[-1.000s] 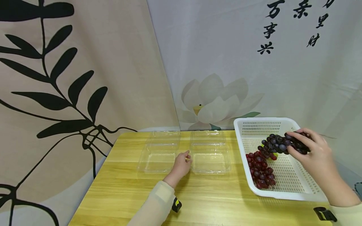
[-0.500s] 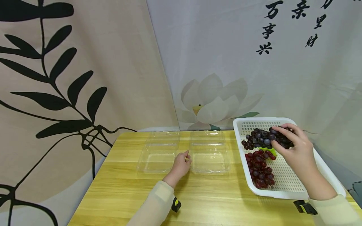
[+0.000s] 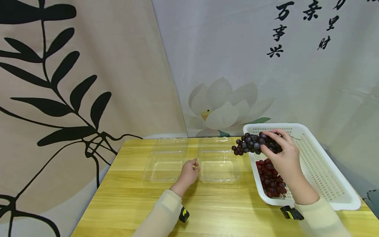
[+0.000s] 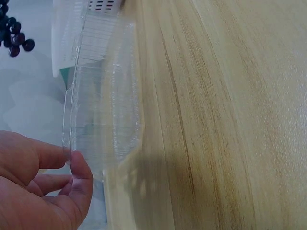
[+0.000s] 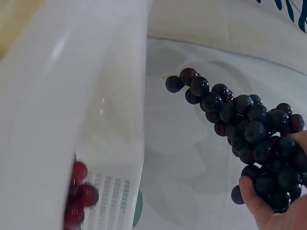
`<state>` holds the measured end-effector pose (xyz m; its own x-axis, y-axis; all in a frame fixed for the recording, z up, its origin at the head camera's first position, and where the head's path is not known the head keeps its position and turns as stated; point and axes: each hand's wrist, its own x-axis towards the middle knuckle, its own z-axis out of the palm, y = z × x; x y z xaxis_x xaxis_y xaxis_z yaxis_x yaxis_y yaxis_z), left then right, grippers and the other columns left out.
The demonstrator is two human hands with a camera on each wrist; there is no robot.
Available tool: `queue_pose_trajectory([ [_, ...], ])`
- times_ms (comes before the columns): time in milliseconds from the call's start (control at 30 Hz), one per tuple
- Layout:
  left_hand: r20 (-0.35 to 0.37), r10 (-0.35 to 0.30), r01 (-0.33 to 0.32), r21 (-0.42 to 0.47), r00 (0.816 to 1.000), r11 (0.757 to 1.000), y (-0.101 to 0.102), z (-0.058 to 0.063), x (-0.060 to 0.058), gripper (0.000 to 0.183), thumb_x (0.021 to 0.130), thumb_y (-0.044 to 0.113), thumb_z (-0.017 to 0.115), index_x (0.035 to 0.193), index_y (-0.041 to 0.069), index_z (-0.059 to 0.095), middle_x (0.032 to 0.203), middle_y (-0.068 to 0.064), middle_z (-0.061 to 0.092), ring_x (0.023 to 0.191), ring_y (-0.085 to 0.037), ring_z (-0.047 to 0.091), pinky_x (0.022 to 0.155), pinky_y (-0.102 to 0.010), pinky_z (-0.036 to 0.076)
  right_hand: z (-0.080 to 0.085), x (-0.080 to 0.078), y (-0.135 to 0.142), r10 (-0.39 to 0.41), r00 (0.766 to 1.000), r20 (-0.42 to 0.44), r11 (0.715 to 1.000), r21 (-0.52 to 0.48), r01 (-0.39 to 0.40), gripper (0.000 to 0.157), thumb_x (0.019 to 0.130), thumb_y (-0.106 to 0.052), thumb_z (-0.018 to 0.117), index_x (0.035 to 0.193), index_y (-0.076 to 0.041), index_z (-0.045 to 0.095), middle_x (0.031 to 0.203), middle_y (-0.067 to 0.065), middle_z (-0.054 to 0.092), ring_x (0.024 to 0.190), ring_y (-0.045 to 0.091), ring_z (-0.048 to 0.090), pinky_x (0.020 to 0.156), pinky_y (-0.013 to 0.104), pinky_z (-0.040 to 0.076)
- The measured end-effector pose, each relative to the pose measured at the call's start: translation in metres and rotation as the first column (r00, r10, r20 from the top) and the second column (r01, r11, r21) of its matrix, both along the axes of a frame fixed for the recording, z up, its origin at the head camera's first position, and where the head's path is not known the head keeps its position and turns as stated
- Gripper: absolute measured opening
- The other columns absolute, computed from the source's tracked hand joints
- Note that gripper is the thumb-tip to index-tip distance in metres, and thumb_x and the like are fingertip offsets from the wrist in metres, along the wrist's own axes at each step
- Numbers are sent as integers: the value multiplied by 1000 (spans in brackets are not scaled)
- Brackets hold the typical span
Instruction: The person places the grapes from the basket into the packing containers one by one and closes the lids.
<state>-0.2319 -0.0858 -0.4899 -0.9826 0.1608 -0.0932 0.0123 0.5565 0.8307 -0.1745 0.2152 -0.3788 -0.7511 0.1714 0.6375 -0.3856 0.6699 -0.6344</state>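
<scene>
Purple-black grape bunch (image 3: 250,144), gripped by the right hand (image 3: 282,154) above the white basket's (image 3: 322,177) ten-o'clock rim, seems mid-transfer, probably needing a gentle eight-o'clock lowering while the left hand (image 3: 189,172) pinches the clear plastic clamshell's (image 3: 219,168) nine-o'clock edge.

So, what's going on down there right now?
A person's right hand holds a bunch of dark grapes up over the left side of the white basket, its tip showing past the rim in the head view. Red grapes lie in the basket. The left hand pinches the edge of the nearer clear container with its fingers; another clear container sits to its left on the table. The dark grapes are not in a container yet.
</scene>
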Motion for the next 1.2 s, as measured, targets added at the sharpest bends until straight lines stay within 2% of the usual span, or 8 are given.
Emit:
queue_pose_trajectory([
  [133,2,-2,2,-1,1000,1000,0,0,0,49,95,4,53,141,-6,38,114,-12,54,85,-14,53,54,-19,44,-3,-4,-12,17,1000,23,1000,-9,-17,40,78,-3,74,116,-13,68,124,10,53,114,30,47,83,26,39],
  [233,2,3,-3,4,1000,1000,0,-1,-1,49,95,4,53,141,-6,38,114,-12,54,84,-14,53,53,-19,43,-5,-6,-22,11,1000,24,1000,3,-11,39,78,-5,74,116,-12,68,124,11,54,112,31,49,74,28,40],
  [267,2,4,-4,3,1000,1000,0,-1,-2,49,95,4,53,141,-6,38,114,-12,54,85,-14,54,53,-20,43,-5,-7,-26,15,1000,28,1000,0,-15,38,78,-5,75,115,-12,68,123,12,54,113,32,49,78,32,42],
  [367,-1,9,-9,-6,1000,1000,-1,-2,-2,50,95,5,54,141,-5,38,114,-10,54,85,-14,54,53,-20,44,-7,-8,-36,23,999,41,1000,-8,-23,37,78,-6,75,114,-12,69,123,12,54,113,32,49,81,33,45],
  [467,1,8,-8,-10,1000,1000,-1,-2,-1,50,95,5,53,141,-5,37,114,-10,54,84,-13,53,53,-20,44,-10,-9,-46,46,997,63,998,-37,-44,36,78,-5,75,113,-11,69,124,12,52,118,34,47,91,51,43],
  [767,2,13,-13,-4,1000,1000,1,-1,-1,50,95,3,53,141,-5,38,112,-12,54,79,-12,52,52,-19,42,-20,-15,-69,100,992,75,992,-83,-94,37,78,-8,76,114,-12,69,122,12,53,120,33,46,96,52,41],
  [1000,-4,18,-18,4,1000,1000,2,0,-3,50,93,1,54,140,-8,38,114,-16,56,77,-13,52,52,-19,41,-28,-20,-82,110,990,90,990,-94,-101,36,77,-9,77,112,-13,70,121,11,54,115,33,48,95,52,40],
  [1200,5,13,-13,8,1000,1000,2,-3,-3,51,94,1,54,141,-7,37,113,-14,56,75,-12,51,51,-20,41,-42,-27,-94,116,988,104,989,-103,-105,38,77,-10,77,113,-13,69,123,12,54,115,34,49,96,52,41],
])
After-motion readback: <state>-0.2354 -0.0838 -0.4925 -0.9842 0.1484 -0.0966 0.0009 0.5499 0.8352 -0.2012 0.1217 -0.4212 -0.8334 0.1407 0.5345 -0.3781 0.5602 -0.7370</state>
